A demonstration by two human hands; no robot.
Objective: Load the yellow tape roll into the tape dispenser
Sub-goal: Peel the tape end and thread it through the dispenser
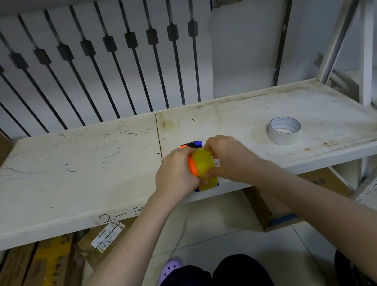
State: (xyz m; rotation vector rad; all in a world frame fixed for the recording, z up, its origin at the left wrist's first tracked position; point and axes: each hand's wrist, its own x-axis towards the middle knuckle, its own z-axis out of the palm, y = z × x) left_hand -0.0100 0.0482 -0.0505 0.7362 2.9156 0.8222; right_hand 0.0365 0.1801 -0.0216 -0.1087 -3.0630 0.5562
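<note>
The yellow tape roll (204, 165) sits at the near edge of the white shelf board (69, 185), just right of the board's centre seam, and is held between both hands. The roll stands on edge: its curved yellow band faces up and toward the viewer, and its axis runs left to right, parallel to the shelf's front edge.

An orange disc (191, 166) lies flush against the roll's left face. Blue parts of the tape dispenser (194, 145) show beyond the roll, with a small orange piece and a black piece beside them, and more blue shows under the roll at the shelf's front edge. The dispenser's long axis appears to run front to back, across the roll's axis. Its far end points toward the radiator (84, 60).

The left hand (175, 172) is closed around the left side of the assembly, fingers curled over the orange disc. The right hand (228, 158) grips the right side of the roll, with the thumb pressed on the lower front of the yellow band and the fingers bent over the top. Whether the roll is fully seated in the dispenser cannot be told, as the hands cover the joint.

A white tape roll (284, 130) lies flat on the shelf, well to the right, with its hole facing up.
</note>
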